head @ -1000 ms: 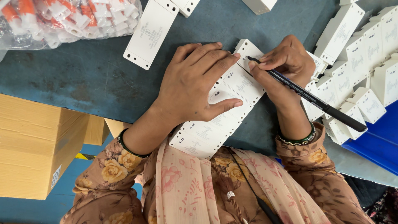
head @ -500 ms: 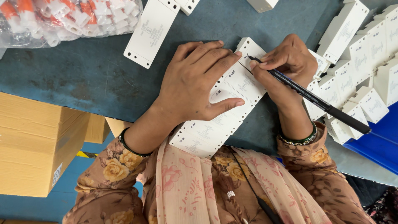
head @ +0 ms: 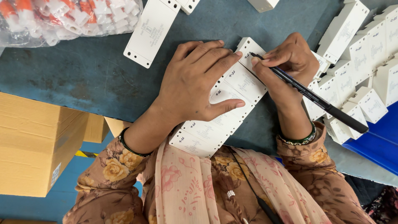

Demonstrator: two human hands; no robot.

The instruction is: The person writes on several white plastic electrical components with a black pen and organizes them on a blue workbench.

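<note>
While the row is marked: a person bends over a blue-grey table (head: 83, 83).
Left hand (head: 195, 83): spread flat, pinning the row of white rectangular units (head: 226, 105).
Right hand (head: 290, 58): fingers pinched on a black marker pen (head: 315, 97), tip on the far end unit.
Done well: steady downward pressure, small strokes, likely no smudging.
Nearby: finished white units (head: 365, 62) heaped at right.
</note>
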